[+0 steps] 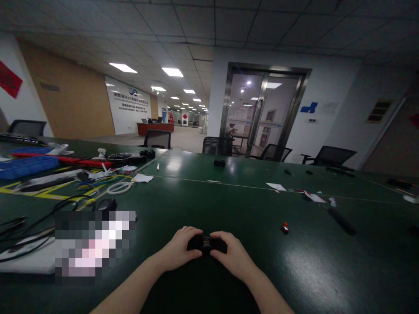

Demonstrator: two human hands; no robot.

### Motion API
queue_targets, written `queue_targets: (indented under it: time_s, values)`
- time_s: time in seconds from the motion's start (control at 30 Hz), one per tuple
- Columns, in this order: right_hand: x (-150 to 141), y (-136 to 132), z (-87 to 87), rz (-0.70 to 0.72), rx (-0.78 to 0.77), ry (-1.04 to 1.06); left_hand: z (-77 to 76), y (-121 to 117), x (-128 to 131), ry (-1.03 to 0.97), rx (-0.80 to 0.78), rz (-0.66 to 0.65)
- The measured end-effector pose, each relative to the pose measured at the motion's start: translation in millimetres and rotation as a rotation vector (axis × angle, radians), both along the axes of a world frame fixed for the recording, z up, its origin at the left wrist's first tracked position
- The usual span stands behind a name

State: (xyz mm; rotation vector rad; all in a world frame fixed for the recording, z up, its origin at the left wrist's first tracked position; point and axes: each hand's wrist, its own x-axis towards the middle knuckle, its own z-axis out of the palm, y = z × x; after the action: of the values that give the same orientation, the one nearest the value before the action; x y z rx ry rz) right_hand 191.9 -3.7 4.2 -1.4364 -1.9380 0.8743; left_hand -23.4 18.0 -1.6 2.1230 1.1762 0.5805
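A small black object [207, 250] with a lighter, brownish-metallic patch at its middle sits between my two hands, at or just above the green table [183, 209]. My left hand [181, 247] grips its left end, thumb in front and fingers behind. On its right end, my right hand [231, 252] closes in the same way. Both ends are partly covered by my fingers, and I cannot make out its exact kind. Farther back on the table lies a black block [219, 163]. To the right of my hands is a small red-and-black item [285, 227].
Cables, a white coiled cord [119, 188], a black mouse [107, 205], a blue tray [29, 166] and a white laptop-like slab [29, 257] crowd the left. A small wrench [158, 166] lies farther off. Papers [276, 186] and a black-handled tool [342, 220] lie right.
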Motion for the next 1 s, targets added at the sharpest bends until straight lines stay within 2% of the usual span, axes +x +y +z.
queue_targets:
  time_s: [0.23, 0.7, 1.0]
  values:
    - [-0.8, 1.6, -2.3, 0.0, -0.001, -0.004, -6.1, 5.3, -4.1, 0.041, 0.027, 0.014]
    - [-1.3, -2.3, 3.6, -0.013, -0.044, -0.009, -6.2, 5.6, -5.3, 0.032, 0.018, 0.02]
    - [-1.2, -1.7, 3.0, 0.011, -0.032, -0.038, -0.9, 2.0, -2.7, 0.048, 0.0, 0.018]
